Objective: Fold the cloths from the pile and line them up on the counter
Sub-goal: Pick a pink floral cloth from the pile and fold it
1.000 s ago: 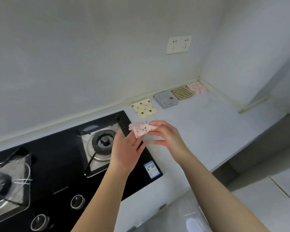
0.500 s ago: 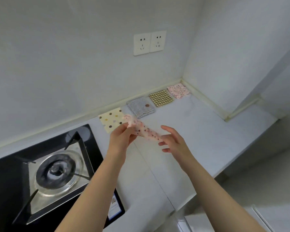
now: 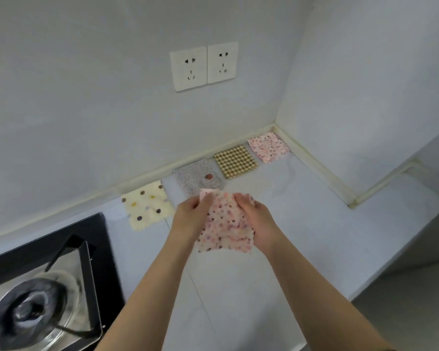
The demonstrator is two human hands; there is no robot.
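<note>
- Head view: gripped pink spotted cloth point(image 3: 224, 224) by its top corners, left hand point(image 3: 190, 219) and right hand point(image 3: 257, 219) both pinching it, above the counter point(image 3: 302, 224).
- Lay in a row along the wall, 10 to 1 o'clock of it: cream dotted cloth point(image 3: 147, 205), grey cloth point(image 3: 198, 177), checked cloth point(image 3: 235, 161), pink floral cloth point(image 3: 268, 146).

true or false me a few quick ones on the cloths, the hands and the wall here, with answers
1. The left hand and the right hand both grip the pink dotted cloth. True.
2. A row of four cloths lies along the wall. True.
3. The checked cloth is nearest the stove. False: the cream spotted cloth is.
4. A plug sits in the wall sockets. False: both are empty.
</note>
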